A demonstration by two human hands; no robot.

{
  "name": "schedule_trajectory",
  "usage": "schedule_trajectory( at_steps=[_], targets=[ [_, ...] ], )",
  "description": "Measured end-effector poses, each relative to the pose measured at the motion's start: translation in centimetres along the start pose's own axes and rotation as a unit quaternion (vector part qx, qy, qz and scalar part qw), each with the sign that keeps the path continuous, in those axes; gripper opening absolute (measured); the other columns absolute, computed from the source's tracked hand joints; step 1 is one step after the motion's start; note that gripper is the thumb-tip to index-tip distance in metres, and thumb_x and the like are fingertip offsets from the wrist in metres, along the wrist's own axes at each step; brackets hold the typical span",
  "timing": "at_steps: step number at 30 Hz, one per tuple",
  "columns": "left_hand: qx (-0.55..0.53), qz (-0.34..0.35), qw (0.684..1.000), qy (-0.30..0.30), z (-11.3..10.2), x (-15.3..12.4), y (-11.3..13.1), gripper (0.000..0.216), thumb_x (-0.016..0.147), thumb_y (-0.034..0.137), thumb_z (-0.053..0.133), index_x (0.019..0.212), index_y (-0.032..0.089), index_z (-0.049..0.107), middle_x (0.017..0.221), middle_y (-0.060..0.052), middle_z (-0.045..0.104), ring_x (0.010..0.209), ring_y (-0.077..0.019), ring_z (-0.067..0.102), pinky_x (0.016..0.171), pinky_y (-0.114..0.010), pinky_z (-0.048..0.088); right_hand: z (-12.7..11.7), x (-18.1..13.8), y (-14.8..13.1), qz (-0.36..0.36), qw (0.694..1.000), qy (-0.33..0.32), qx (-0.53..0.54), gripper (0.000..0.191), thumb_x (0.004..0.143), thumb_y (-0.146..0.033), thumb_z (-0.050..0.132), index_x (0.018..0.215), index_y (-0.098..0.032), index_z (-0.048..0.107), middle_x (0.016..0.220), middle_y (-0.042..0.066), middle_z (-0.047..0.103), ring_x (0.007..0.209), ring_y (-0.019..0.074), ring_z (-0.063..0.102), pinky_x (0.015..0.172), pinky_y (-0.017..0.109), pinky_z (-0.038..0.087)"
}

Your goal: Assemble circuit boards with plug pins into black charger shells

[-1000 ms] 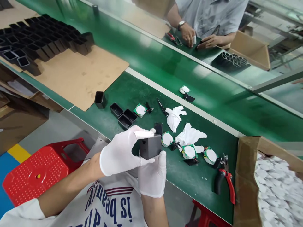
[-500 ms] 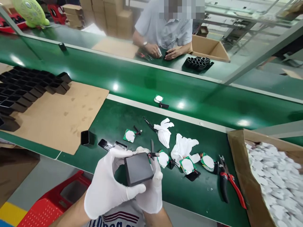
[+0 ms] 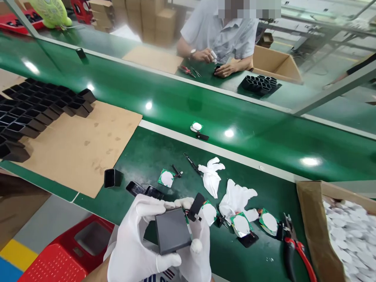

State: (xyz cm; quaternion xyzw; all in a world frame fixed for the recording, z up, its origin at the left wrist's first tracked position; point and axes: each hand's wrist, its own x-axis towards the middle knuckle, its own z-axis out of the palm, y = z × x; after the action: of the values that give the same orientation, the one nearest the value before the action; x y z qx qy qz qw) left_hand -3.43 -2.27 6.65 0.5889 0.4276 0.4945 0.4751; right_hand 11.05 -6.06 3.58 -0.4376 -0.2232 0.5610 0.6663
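Note:
White gloves cover both hands. My left hand (image 3: 135,239) grips a black square case (image 3: 172,231) from the left, thumb along its lower edge. My right hand (image 3: 198,250) closes on the case's right side, its thumb bent near the lower right corner. At that side a small black end piece (image 3: 196,206) hangs out on wires, with a sliver of green board at the case edge. Beyond my hands lie green circuit boards with white round pads, one board (image 3: 167,178) to the left and another (image 3: 209,212) just right of my right hand.
An open black case (image 3: 112,178) stands left, near cardboard (image 3: 96,145) with rows of black cases (image 3: 38,105). White gloves (image 3: 211,176), a black pen-like tool (image 3: 192,162), red-handled pliers (image 3: 296,250) and a carton (image 3: 319,235) of white pads lie right. A co-worker (image 3: 219,39) sits opposite.
The view has shifted a little, so the bench sits lower in the picture. The black end piece has turned to show its broad face. Both hands keep the case.

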Motion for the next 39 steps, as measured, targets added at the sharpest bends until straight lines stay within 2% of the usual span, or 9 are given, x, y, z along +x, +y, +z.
schedule_trajectory(
  at_steps=[3,7,12,21,25,28,32,36,39],
  targets=[
    [0.006,-0.07,0.998,-0.006,-0.4,-1.2,-0.4,0.075,0.065,0.033,0.107,0.13,0.033,0.07,0.119,-0.006,0.073,0.108,-0.0325,0.083,0.085,-0.043,0.075,0.2,0.3,-0.1,-0.019,1.0,-0.006,-0.002,0.065,0.076,-0.074,0.093,0.119,-0.028,0.077,0.117,0.012,0.076,0.105,0.0332,0.077,0.097,0.053,0.065],
    [-0.007,-0.119,0.993,0.016,-0.3,-2.8,-1.0,0.079,0.06,0.044,0.109,0.13,0.033,0.072,0.122,-0.008,0.077,0.111,-0.0364,0.083,0.088,-0.049,0.075,0.9,0.5,-0.8,-0.008,1.0,-0.002,-0.007,0.067,0.07,-0.076,0.096,0.113,-0.027,0.079,0.107,0.01,0.078,0.091,0.0294,0.078,0.084,0.047,0.068],
    [-0.032,-0.12,0.992,0.036,0.1,-3.6,-1.3,0.078,0.065,0.052,0.107,0.131,0.033,0.07,0.126,-0.011,0.079,0.122,-0.0397,0.081,0.1,-0.055,0.073,0.9,0.1,-0.8,-0.023,0.997,0.029,-0.071,0.069,0.073,-0.085,0.088,0.111,-0.027,0.081,0.102,0.01,0.078,0.091,0.0303,0.078,0.085,0.047,0.068],
    [-0.067,-0.072,0.992,0.075,0.8,-3.4,-0.3,0.075,0.064,0.063,0.105,0.125,0.034,0.071,0.114,-0.01,0.082,0.105,-0.039,0.085,0.089,-0.057,0.074,0.7,-1.6,0.0,-0.041,0.996,0.064,-0.054,0.067,0.08,-0.074,0.09,0.125,-0.026,0.079,0.108,0.011,0.079,0.099,0.0348,0.079,0.09,0.055,0.069],
    [-0.029,-0.114,0.992,0.042,0.5,-3.2,0.3,0.069,0.066,0.047,0.105,0.123,0.031,0.07,0.117,-0.01,0.081,0.11,-0.0397,0.084,0.092,-0.056,0.074,-0.6,-1.8,0.1,-0.026,0.999,0.032,-0.027,0.075,0.072,-0.068,0.098,0.132,-0.029,0.077,0.113,0.013,0.082,0.098,0.0371,0.081,0.088,0.058,0.07],
    [0.037,-0.171,0.983,-0.053,0.0,-1.7,1.3,0.065,0.067,0.03,0.102,0.126,0.031,0.075,0.121,-0.009,0.083,0.112,-0.037,0.085,0.094,-0.049,0.074,-2.0,-1.4,0.1,-0.023,0.997,0.002,-0.075,0.078,0.062,-0.064,0.105,0.127,-0.03,0.081,0.117,0.013,0.082,0.102,0.0402,0.081,0.088,0.058,0.071],
    [0.14,-0.177,0.96,-0.166,-0.7,0.6,2.3,0.077,0.071,0.031,0.098,0.144,0.038,0.073,0.134,-0.005,0.083,0.118,-0.0343,0.084,0.095,-0.041,0.074,-2.3,0.1,-1.0,-0.059,0.982,-0.022,-0.178,0.07,0.071,-0.063,0.101,0.131,-0.032,0.081,0.124,0.012,0.083,0.11,0.0378,0.081,0.091,0.051,0.07],
    [0.204,-0.16,0.949,-0.178,-0.9,1.4,2.7,0.082,0.072,0.027,0.095,0.148,0.04,0.07,0.135,-0.004,0.082,0.124,-0.0359,0.081,0.109,-0.049,0.069,-1.7,2.0,-3.1,-0.052,0.964,-0.066,-0.254,0.05,0.085,-0.069,0.088,0.115,-0.029,0.085,0.104,0.009,0.085,0.093,0.032,0.081,0.083,0.043,0.068],
    [0.22,-0.186,0.946,-0.146,-1.1,1.4,2.6,0.075,0.063,0.027,0.098,0.134,0.034,0.076,0.127,-0.008,0.083,0.12,-0.0408,0.081,0.105,-0.055,0.069,-2.0,3.9,-5.0,0.003,0.956,-0.123,-0.268,0.05,0.097,-0.071,0.073,0.115,-0.025,0.084,0.104,0.012,0.086,0.09,0.0304,0.08,0.083,0.043,0.066]
  ],
)
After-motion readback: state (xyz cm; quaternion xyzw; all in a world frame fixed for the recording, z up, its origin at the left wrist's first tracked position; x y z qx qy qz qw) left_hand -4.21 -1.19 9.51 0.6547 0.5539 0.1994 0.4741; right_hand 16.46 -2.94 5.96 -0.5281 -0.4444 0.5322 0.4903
